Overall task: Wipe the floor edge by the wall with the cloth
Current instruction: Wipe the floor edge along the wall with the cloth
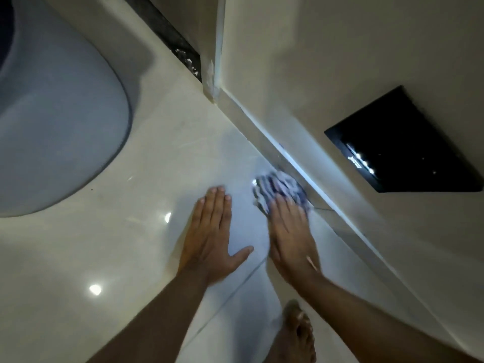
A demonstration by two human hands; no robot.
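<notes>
A crumpled blue-and-white patterned cloth [277, 188] lies on the glossy pale tile floor [146, 231], tight against the skirting strip [290, 163] at the foot of the wall [301, 74]. My right hand [290, 231] presses flat on the cloth's near side, fingers blurred with motion. To its left, my left hand [212, 231] rests palm-down on the bare tile with fingers extended and thumb out, holding nothing.
A large rounded grey-blue object [52, 121] fills the left side. On the wall to the right hangs a black square panel [403, 142]. A dark marble threshold [178, 45] and door frame edge [217, 48] lie beyond. My bare foot [296, 334] stands at the bottom.
</notes>
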